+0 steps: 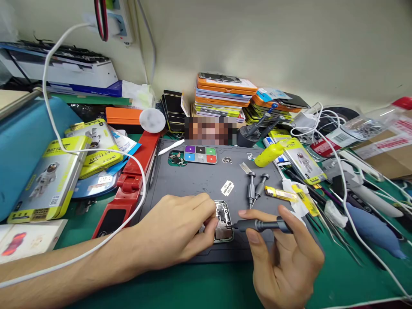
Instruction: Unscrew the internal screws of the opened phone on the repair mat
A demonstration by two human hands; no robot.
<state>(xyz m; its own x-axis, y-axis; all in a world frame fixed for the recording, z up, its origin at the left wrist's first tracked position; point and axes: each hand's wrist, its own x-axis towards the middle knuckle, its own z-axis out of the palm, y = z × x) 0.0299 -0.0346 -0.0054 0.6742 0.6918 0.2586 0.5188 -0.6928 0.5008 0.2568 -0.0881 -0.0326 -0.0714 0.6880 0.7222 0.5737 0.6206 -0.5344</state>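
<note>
An opened phone (pixel 223 234), its inner boards and metal shields bare, lies on the dark grey work mat (pixel 180 180). My left hand (pixel 180 227) covers its left part, fingers curled and closed on it; the fingertips rest over the inside. My right hand (pixel 283 253) grips a dark precision screwdriver (pixel 257 225) held nearly level, its tip at the phone's right side. Behind the hands, a razor blade (pixel 227 188) lies flat. Two more screwdrivers, a nearer left one (pixel 251 191) and a right one (pixel 261 186), lie just beyond my right hand.
A coloured screw tray (pixel 201 155) sits at the mat's back, near a yellow bottle (pixel 270 154) and a screwdriver holder (pixel 249 136). Battery boxes (pixel 48 180) and a red tool (pixel 128 189) line the left. A white cable (pixel 141 171) crosses there. Tweezers (pixel 341 242) and a blue blower (pixel 373 229) lie right.
</note>
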